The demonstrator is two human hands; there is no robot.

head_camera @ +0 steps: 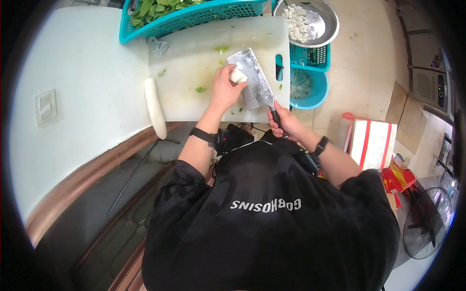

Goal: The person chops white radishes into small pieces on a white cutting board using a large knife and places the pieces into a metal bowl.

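My right hand grips the dark handle of a cleaver, its broad blade slanting up and left over a white cutting board. Against that blade, my left hand pinches a few white vegetable pieces between thumb and fingers. They look like cut white radish. A whole peeled white radish lies along the board's left edge, its near end sticking out past the board. Scraps of green leaf are scattered on the board. At the upper left of it rests a clear-handled peeler-like tool.
Beyond the board stands a teal basket of leafy greens. To the right are a steel bowl with diced white pieces, another teal basket and a blue basin. A wall borders the left; a fan stands at right.
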